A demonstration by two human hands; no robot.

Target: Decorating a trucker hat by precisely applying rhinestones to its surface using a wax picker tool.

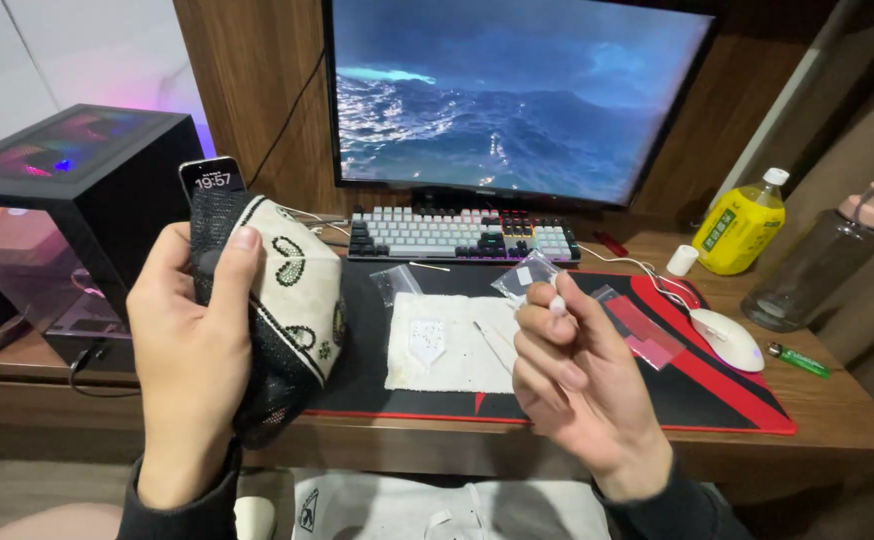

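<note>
The left hand [192, 350] was nearest, raised at the desk's near edge with its fingers wrapped around a cap [287, 310], cream with dark paisley marks in front and black mesh behind; the thumb pressed on the cream panel near the top. The cap hung over the left end of the mat [717, 390], clear of the desk. The right hand [572, 380] was held up beside it, well apart from the cap, its fingers curled in and its thumb and forefinger pinching a small white bit [557, 305], too small to make out. Behind the hands a white cloth [447, 365] lay on the black mat with red trim, and on the cloth sat a small clear piece [427, 340] and a thin stick [492, 345]. Small clear bags [397, 282] lay just past the cloth, and one [522, 275] stood right above the right fingers. A pink strip [647, 335] lay on the mat to the right, near a white mouse [727, 338]. A green lighter [797, 360] rested on the wood beside the mat. Farther back were a keyboard [457, 235], a phone [212, 177] showing above the cap, a yellow bottle [742, 228], a clear bottle [817, 270] and a black case [77, 200] at the left. At the back stood a monitor [517, 95] showing dark sea.
</note>
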